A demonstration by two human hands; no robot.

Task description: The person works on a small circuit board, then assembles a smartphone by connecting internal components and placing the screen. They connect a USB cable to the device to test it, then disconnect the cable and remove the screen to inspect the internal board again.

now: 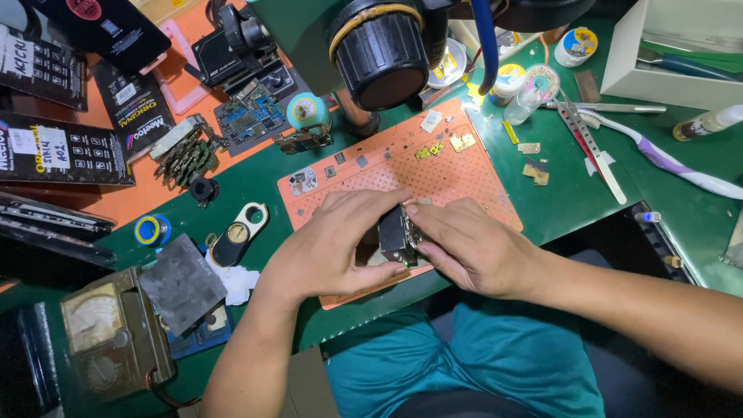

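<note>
Far left on the green tabletop (pixel 255 182), one analog meter (pixel 114 333) with a grey metal plate (pixel 181 283) lying beside it, then one blue tape roll (pixel 151 230). Moving in, the left hand (pixel 340 248) and the right hand (pixel 472 248) meet over the one orange mat (pixel 433 174), fingers of both closed on one small dark circuit part (pixel 397 236), held on edge just above the mat's near side. Further right, one pair of tweezers (pixel 592 147) and one purple-and-white toothbrush (pixel 665 166).
</note>
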